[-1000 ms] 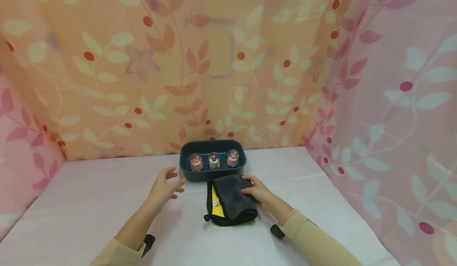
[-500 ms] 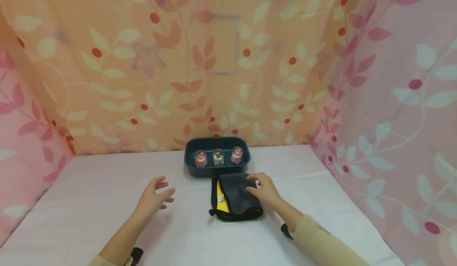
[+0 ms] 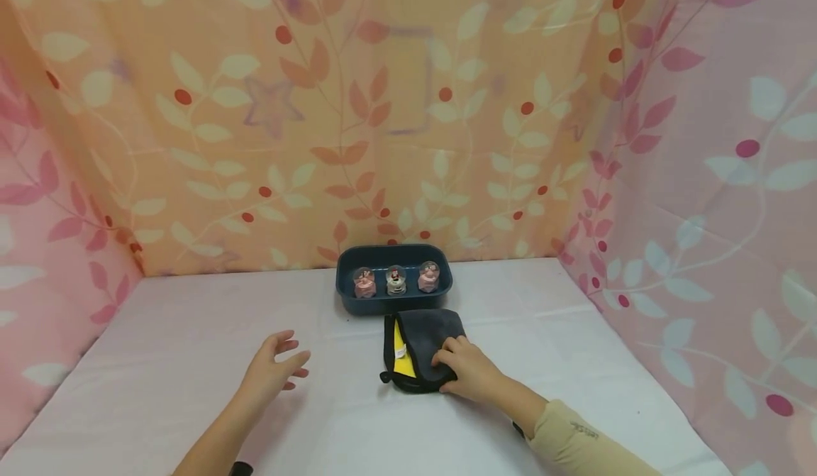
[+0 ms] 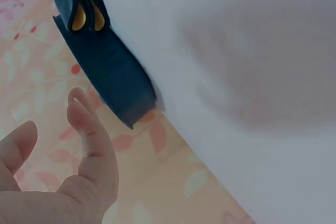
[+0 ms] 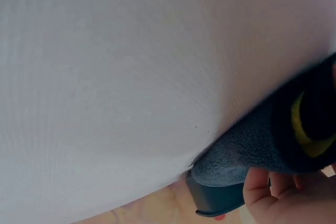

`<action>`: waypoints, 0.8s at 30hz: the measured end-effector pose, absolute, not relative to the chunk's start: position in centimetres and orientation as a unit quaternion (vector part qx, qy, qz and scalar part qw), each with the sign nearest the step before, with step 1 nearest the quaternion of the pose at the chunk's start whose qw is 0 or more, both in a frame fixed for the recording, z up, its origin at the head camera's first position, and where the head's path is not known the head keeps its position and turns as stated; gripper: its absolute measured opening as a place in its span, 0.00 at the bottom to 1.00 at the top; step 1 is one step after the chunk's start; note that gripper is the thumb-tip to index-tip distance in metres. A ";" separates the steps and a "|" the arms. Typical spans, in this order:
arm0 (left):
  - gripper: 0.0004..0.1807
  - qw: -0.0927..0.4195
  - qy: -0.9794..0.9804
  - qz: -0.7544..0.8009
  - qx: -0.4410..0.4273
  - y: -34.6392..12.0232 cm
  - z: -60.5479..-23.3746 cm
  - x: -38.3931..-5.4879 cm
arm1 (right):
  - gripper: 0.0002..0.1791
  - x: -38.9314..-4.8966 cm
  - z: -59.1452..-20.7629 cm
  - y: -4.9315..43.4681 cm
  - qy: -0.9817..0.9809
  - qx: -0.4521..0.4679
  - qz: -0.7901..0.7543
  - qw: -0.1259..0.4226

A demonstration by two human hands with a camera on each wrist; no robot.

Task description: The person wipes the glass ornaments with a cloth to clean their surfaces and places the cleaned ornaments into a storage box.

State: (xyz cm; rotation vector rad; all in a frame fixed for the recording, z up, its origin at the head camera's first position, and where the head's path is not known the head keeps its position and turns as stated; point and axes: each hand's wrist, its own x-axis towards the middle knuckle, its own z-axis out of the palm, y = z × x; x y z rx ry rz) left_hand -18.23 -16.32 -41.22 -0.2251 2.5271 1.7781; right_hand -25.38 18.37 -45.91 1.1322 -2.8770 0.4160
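A folded grey towel (image 3: 421,330) with black edging and a yellow inner side lies on the white table in the head view. My right hand (image 3: 472,371) grips its near right corner, fingers bent over the top. In the right wrist view, the fingertips of that hand (image 5: 283,195) press against the towel's plush edge (image 5: 236,153). My left hand (image 3: 271,369) hovers left of the towel, fingers loosely spread and holding nothing; the left wrist view shows its thumb and a finger apart (image 4: 94,156).
Just behind the towel stands a dark blue tray (image 3: 396,307). Three small snow globes sit in it: a pink one (image 3: 364,284), a white one (image 3: 396,282) and another pink one (image 3: 428,279). Flowered cloth walls (image 3: 357,107) enclose the table (image 3: 210,327) at the back and sides.
My right hand has shifted from the towel's upper right edge down to its near right corner and taken hold there. My left hand has drawn back slightly, away from the tray.
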 end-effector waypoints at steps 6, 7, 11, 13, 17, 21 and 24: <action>0.36 0.023 0.817 0.571 -0.074 -16.9 -41.3 -17.9 | 0.05 -25.8 -45.5 18.3 -0.914 0.300 0.275 0.001; 0.36 0.023 0.818 0.570 -0.073 -17.0 -41.3 -17.8 | 0.04 -25.9 -45.4 18.3 -0.909 0.286 0.303 0.004; 0.36 0.024 0.819 0.568 -0.070 -17.4 -41.2 -17.6 | 0.04 -25.9 -44.8 18.0 -0.889 0.284 0.358 0.007; 0.36 0.024 0.818 0.570 -0.071 -17.5 -41.1 -17.5 | 0.06 -25.8 -44.7 17.7 -0.888 0.300 0.348 -0.020; 0.37 0.030 0.814 0.575 -0.075 -17.5 -41.1 -17.4 | 0.10 -25.4 -44.7 17.0 -0.891 0.300 0.336 -0.051; 0.37 0.032 0.813 0.576 -0.077 -17.4 -41.2 -17.2 | 0.10 -25.0 -44.8 16.2 -0.897 0.304 0.319 -0.038; 0.37 0.031 0.814 0.576 -0.073 -17.4 -41.2 -17.1 | 0.12 -24.5 -44.9 15.7 -0.906 0.342 0.244 -0.059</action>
